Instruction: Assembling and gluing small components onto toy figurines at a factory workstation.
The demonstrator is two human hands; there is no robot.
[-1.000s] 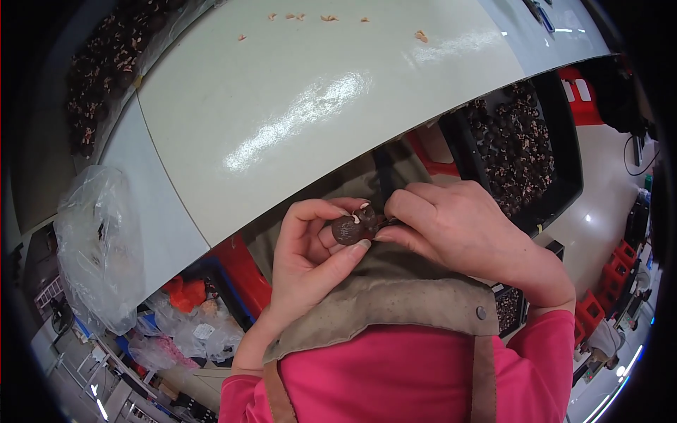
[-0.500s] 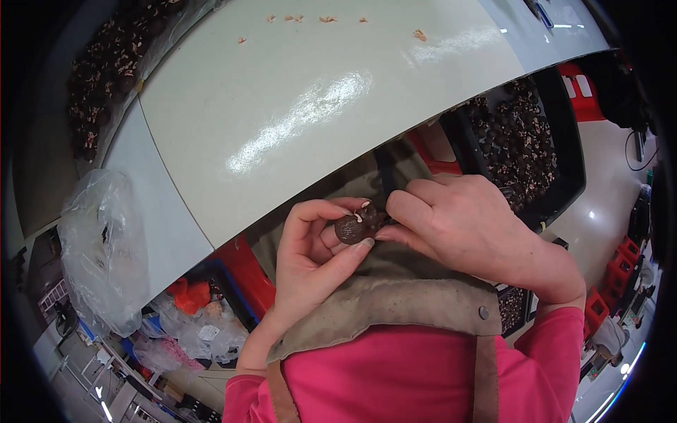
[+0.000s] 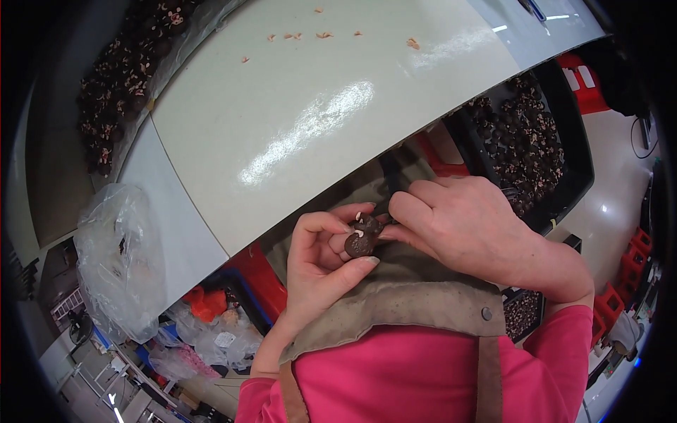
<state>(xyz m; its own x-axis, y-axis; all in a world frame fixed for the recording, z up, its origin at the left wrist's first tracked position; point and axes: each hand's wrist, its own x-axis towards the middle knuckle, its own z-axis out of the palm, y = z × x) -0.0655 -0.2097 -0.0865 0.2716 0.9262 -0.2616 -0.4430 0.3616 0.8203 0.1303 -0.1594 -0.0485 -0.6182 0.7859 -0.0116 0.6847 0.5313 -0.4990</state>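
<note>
Over my lap, just off the table's near edge, my left hand [image 3: 326,257] holds a small dark brown figure [image 3: 361,244] between thumb and fingers. The figure has two rounded parts, one larger than the other, and small pale pinkish bits on it. Close against its right side is my right hand [image 3: 458,222], closed, with thumb and index finger pinched together at the figure. A dark sliver shows by those fingertips; what they grip is mostly hidden.
Pale scraps [image 3: 324,35] lie on the glossy table [image 3: 233,120]. A black crate [image 3: 582,166] at right holds many similar brown pieces, and another heap [image 3: 130,70] sits at far left. A clear plastic bag [image 3: 120,261] hangs at the table's left. Red stools [image 3: 585,88] stand around.
The whole view has shifted slightly. My left hand has turned the brown figure a little, so its larger part now sits lower. My right hand stays pinched beside it.
</note>
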